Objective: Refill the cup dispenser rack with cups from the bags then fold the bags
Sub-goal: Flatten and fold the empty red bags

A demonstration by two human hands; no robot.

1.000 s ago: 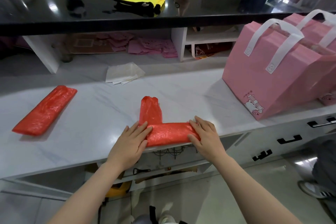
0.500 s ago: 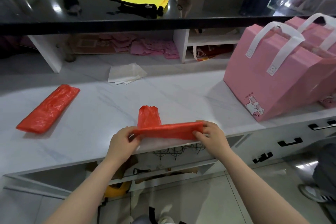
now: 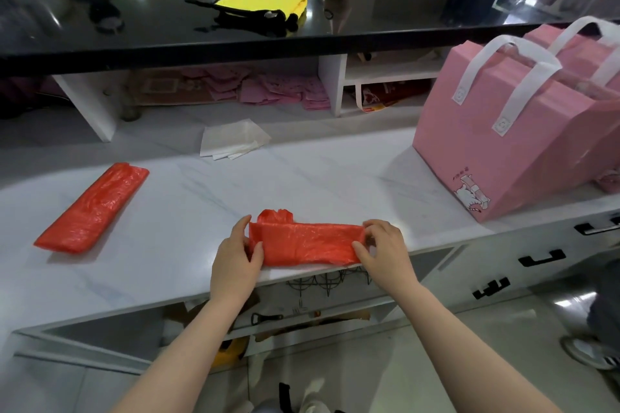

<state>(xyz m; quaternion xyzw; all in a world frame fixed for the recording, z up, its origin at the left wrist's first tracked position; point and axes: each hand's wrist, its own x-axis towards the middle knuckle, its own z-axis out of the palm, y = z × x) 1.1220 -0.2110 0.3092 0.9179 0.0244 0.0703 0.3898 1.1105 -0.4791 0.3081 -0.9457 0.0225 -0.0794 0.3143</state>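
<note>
Bright overhead light is glaring off the black shelf (image 3: 235,33) and white tabletop (image 3: 188,211); edges are bowing with wide-angle distortion, and everything is looking slightly soft.

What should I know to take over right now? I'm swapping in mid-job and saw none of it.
Left hand: fingers pinch the left end of the red bag.
Right hand: fingers pinch its right end.
The bag lies part-folded at the near edge of the white counter.
Done: another red bag, folded, lies on the counter to the left.
Left: finish this fold. No cups or dispenser rack in view, so the refill cannot be judged.
</note>
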